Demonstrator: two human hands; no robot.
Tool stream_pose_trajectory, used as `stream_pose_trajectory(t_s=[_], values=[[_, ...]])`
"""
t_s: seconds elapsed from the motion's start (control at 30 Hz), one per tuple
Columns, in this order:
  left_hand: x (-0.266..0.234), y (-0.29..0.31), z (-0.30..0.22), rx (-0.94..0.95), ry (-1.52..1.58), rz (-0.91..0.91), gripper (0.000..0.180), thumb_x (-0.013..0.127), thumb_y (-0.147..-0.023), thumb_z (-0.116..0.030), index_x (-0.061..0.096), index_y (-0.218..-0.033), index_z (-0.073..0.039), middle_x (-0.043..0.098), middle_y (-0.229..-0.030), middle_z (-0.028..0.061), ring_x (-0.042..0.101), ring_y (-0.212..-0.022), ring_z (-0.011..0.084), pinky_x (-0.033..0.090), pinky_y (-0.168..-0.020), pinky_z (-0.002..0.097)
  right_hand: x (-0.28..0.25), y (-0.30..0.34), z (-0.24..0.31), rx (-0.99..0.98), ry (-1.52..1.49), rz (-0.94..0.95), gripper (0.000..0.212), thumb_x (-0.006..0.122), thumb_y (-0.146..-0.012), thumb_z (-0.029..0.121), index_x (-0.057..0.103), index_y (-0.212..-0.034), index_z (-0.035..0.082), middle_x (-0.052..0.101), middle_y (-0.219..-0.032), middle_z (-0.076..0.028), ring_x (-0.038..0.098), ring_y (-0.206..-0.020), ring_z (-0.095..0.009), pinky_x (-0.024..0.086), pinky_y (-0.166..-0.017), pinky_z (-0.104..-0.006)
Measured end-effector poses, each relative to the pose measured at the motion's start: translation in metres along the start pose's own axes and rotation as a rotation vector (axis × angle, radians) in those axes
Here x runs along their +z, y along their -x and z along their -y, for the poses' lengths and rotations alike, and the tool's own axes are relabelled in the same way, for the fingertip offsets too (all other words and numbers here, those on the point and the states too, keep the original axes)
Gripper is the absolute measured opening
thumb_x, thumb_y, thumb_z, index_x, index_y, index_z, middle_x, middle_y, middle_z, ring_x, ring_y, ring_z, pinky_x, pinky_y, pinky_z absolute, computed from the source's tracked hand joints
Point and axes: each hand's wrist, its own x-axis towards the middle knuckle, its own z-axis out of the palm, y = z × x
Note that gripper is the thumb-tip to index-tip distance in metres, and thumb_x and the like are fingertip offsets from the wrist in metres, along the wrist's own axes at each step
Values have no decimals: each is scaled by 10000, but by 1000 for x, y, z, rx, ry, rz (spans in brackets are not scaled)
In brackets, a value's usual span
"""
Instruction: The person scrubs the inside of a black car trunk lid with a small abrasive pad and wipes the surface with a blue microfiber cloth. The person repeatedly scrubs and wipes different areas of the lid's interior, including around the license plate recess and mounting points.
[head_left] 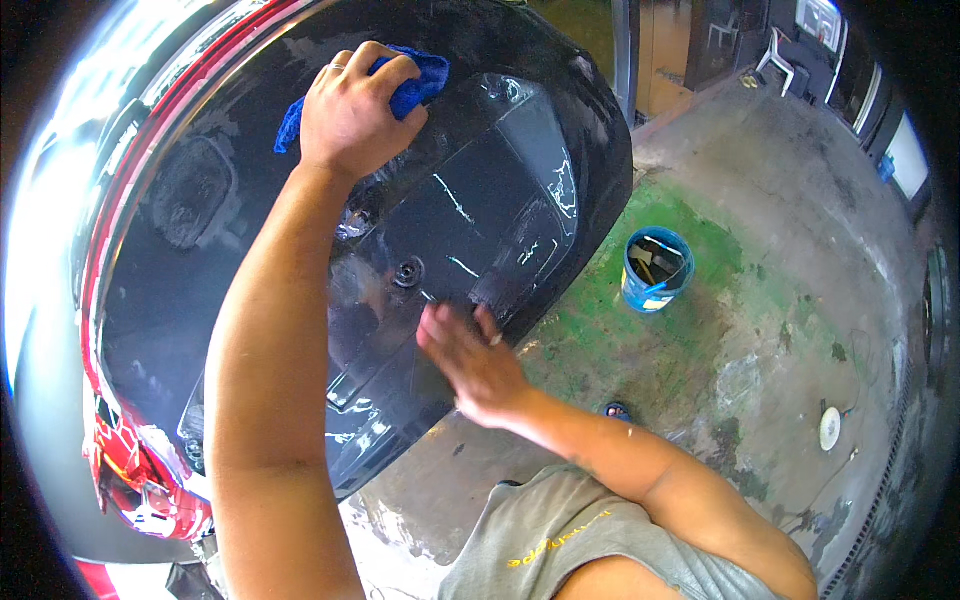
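Observation:
A dark, glossy car panel (480,190) fills the left and middle of the view, with wet-looking patches, pale streaks and a small round fitting (408,271). My left hand (355,110), with a ring on one finger, is closed over a bunched blue cloth (420,82) against the panel's far part. Part of the cloth is hidden under the hand. Nearer to me, my right hand (470,365) is at the panel's right side, below the round fitting. Its fingers are a little blurred but look stretched out, the thumb apart. I see nothing held in it.
To the right, a blue bucket (658,270) with several items inside stands on the stained green and grey floor (770,200). A white round object (830,429) lies farther right. Red light pieces (150,480) edge the panel at lower left. A white chair (775,60) stands far back.

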Motion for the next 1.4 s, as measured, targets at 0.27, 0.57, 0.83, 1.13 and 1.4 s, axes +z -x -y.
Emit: stream_pose_trajectory(t_s=[0.27, 0.57, 0.83, 1.13, 1.4], values=[[-88, 56, 65, -29, -71, -67, 394, 871, -803, -167, 790, -1187, -140, 758, -1301, 87, 734, -1217, 330, 583, -1072, 453, -108, -35, -123, 247, 387, -236, 704, 621, -1075, 256, 396, -1689, -3, 354, -1784, -250, 307, -1674, -402, 176, -1329, -691], [-85, 61, 58, -100, -91, -201, 355, 856, -845, -305, 780, -1168, -177, 753, -1273, 49, 746, -1159, 330, 603, -1008, 465, -105, -3, -119, 337, 420, -275, 686, 606, -1066, 289, 430, -1692, 70, 380, -1793, -187, 343, -1670, -359, 223, -1304, -708], [-88, 70, 62, -146, -76, -149, 379, 876, -843, -244, 781, -1199, -155, 758, -1302, 74, 737, -1212, 327, 594, -1044, 457, -19, 56, 13, -60, 185, 43, 886, 706, -810, 173, 480, -1662, 75, 389, -1784, -209, 346, -1675, -357, 226, -1275, -735], [-88, 71, 59, -196, -94, -139, 372, 862, -871, -300, 778, -1216, -186, 754, -1297, 59, 736, -1210, 333, 593, -1042, 467, -138, 6, -110, 231, 398, -345, 482, 486, -1181, 302, 602, -1553, 19, 504, -1691, -217, 479, -1567, -359, 331, -1278, -550], [-90, 67, 60, -182, -70, -136, 384, 862, -868, -267, 774, -1226, -159, 753, -1319, 81, 732, -1231, 329, 586, -1060, 471, -22, 68, 18, 78, 253, -30, 828, 648, -851, 64, 491, -1663, 32, 359, -1806, -200, 349, -1672, -378, 223, -1317, -654]])
